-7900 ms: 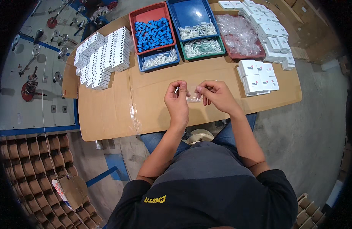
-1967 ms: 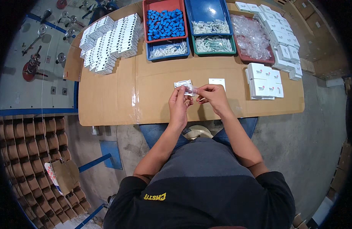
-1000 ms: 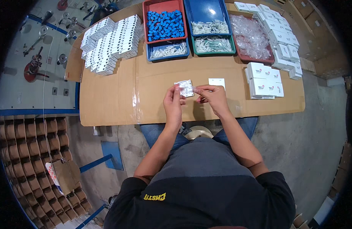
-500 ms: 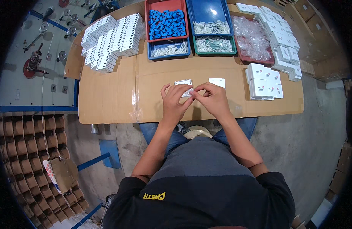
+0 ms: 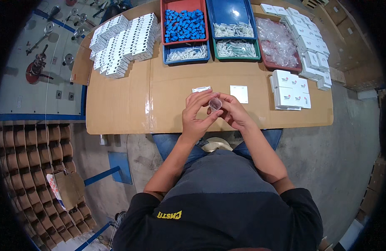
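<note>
A small transparent plastic cup point(image 5: 216, 103) is held between my two hands above the near-middle of the table, its round mouth facing up. My left hand point(image 5: 197, 112) has its fingers curved round the cup's left side, thumb at the near edge. Closed on the right side of the cup is my right hand point(image 5: 236, 113), its lower fingers curled. Just beyond my left hand lies a flat white piece with small markings point(image 5: 201, 89), partly hidden by the fingers. A square white card or flat box point(image 5: 239, 94) rests beyond my right hand.
Stacked white boxes point(image 5: 132, 42) stand at far left, others point(image 5: 290, 90) at right. Trays at the back hold blue parts point(image 5: 184, 26), small white pieces point(image 5: 232, 30) and transparent plastic items point(image 5: 277, 42). Cardboard point(image 5: 117, 100) covers the table.
The fingertips were pinched together over the white piece; now both hands are nearer me and curved round the transparent cup, whose mouth has come into view.
</note>
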`<state>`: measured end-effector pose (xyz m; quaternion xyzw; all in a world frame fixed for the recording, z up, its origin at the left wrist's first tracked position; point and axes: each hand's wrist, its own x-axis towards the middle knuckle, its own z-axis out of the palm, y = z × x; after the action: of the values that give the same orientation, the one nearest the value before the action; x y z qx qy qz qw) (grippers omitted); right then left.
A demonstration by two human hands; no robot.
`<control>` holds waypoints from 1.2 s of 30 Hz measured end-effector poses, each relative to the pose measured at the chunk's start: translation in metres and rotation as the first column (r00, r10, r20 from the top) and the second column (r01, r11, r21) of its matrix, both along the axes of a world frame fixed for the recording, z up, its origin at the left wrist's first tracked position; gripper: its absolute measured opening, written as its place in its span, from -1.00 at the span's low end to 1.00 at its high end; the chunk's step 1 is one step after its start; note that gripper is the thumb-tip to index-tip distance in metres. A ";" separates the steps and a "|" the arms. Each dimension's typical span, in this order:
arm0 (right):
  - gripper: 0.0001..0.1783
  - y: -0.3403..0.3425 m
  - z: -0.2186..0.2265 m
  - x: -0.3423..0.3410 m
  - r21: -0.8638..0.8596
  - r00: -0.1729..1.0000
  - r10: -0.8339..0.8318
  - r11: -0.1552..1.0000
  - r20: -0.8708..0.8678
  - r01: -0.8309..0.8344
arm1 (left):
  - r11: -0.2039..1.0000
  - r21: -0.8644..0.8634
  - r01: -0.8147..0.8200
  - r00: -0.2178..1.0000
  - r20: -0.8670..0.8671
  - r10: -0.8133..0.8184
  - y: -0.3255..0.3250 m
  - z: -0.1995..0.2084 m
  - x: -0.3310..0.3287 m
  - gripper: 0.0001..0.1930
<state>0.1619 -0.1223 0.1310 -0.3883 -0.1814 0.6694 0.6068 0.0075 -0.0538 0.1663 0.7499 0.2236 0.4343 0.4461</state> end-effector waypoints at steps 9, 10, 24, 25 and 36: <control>-0.69 -0.001 -0.011 0.008 0.026 0.996 0.010 1.000 -0.084 -0.008 | 0.995 0.098 0.004 1.000 -0.011 -0.003 -0.001 -0.001 0.001 -0.54; -0.69 -0.001 -0.010 0.008 0.027 0.996 0.010 1.000 -0.085 -0.007 | 0.996 0.093 0.002 1.000 0.002 -0.002 -0.001 -0.002 0.001 -0.53; -0.70 -0.004 -0.015 0.006 0.057 0.996 -0.009 0.998 -0.094 0.015 | 0.989 0.147 0.031 0.999 0.027 -0.035 -0.001 -0.005 0.004 -0.49; -0.70 -0.004 -0.015 0.005 0.055 0.996 -0.009 0.998 -0.094 0.014 | 0.988 0.149 0.029 0.999 0.025 -0.033 -0.001 -0.005 0.004 -0.49; -0.62 -0.007 -0.013 0.008 0.051 0.993 0.021 0.999 -0.118 -0.015 | 0.993 0.120 -0.011 0.998 -0.053 0.018 -0.001 0.000 0.002 -0.44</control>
<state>0.1703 -0.1290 0.1179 -0.3307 -0.1653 0.6920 0.6200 0.0095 -0.0549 0.1667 0.7851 0.2146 0.4298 0.3910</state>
